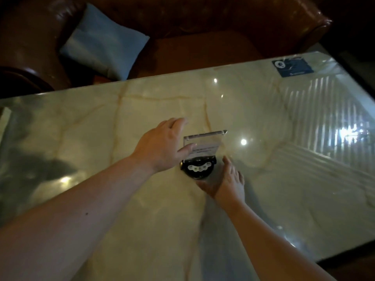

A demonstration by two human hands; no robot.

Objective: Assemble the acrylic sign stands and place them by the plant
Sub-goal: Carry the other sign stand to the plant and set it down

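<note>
A clear acrylic sign panel (205,144) with a printed card inside stands tilted in a round black base (197,169) marked with white dots. My left hand (162,147) grips the panel's left edge, thumb across its front. Under the base's near right side, my right hand (225,181) is cupped palm up, fingers touching it. The stand sits in the middle of the glossy marble table (101,138). No plant is in view.
A blue sticker (292,66) lies flat at the table's far right corner. Behind the table stands a brown leather sofa (203,21) with a blue cushion (103,41). The table's right edge runs diagonally at the lower right.
</note>
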